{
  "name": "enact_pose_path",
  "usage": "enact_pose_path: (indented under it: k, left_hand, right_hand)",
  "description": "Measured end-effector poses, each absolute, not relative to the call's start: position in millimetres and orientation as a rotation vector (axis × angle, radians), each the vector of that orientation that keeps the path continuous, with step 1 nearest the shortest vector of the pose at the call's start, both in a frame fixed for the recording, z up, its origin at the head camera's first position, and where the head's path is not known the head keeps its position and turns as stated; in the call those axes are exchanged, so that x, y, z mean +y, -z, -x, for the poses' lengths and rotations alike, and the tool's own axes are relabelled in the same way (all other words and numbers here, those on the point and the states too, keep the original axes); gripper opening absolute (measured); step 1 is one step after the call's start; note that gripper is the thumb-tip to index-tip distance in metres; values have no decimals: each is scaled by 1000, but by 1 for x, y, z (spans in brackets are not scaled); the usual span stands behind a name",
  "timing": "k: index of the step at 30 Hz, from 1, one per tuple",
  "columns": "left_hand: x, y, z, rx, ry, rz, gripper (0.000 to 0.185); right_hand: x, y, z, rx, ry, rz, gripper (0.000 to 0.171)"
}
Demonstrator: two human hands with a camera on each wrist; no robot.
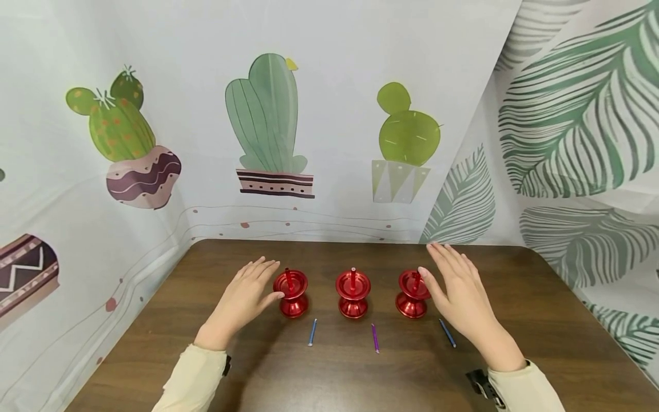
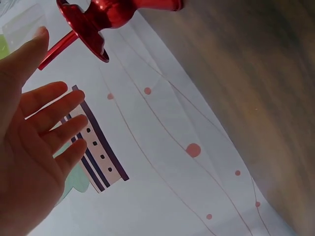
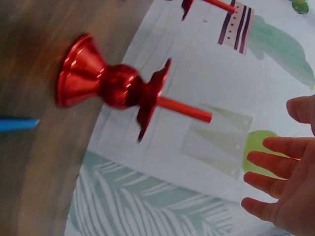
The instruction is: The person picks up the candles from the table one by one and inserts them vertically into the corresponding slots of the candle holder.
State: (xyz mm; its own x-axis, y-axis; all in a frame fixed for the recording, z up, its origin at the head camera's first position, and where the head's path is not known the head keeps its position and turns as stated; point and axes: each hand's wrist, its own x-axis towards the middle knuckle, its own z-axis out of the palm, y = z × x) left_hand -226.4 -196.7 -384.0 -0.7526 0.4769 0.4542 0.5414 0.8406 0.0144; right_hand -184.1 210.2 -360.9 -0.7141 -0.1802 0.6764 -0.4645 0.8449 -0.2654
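White backdrop (image 1: 340, 68), bearing cactus prints (image 1: 270, 114) and, at the right, leaf prints (image 1: 576, 103), meets the far edge of a brown table (image 1: 334, 377). On it we see three glossy holders standing upright in a row: the left red holder (image 1: 294, 306), the middle red holder (image 1: 353, 294) and the right red holder (image 1: 412, 306), each with a flared base, a dish and a thin red rod (image 1: 353, 279) rising from the dish. Nearer to us lie the left blue stick (image 1: 312, 333) and the purple stick (image 1: 375, 339), one before each gap between holders, and the right blue stick (image 1: 447, 333), beside the right hand (image 1: 458, 289). Both hands are raised with fingers extended, grasping nothing. We find the left hand (image 1: 249, 292) just beside the left red holder; whether its thumb touches, we cannot tell. From the right wrist we observe a gap between the right hand and the right red holder, though the thumb overlaps it in the head view. Pale sleeves (image 1: 193, 372) cover both forearms; a dark strap (image 1: 481, 382) shows at the right wrist
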Motion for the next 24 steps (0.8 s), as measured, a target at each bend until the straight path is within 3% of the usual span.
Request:
enact_pose_path:
  k: [24]
  left_hand:
    - [-205, 395, 244, -2716, 465, 880, 66]
  right_hand:
    - [146, 343, 186, -2371, -916, -698, 53]
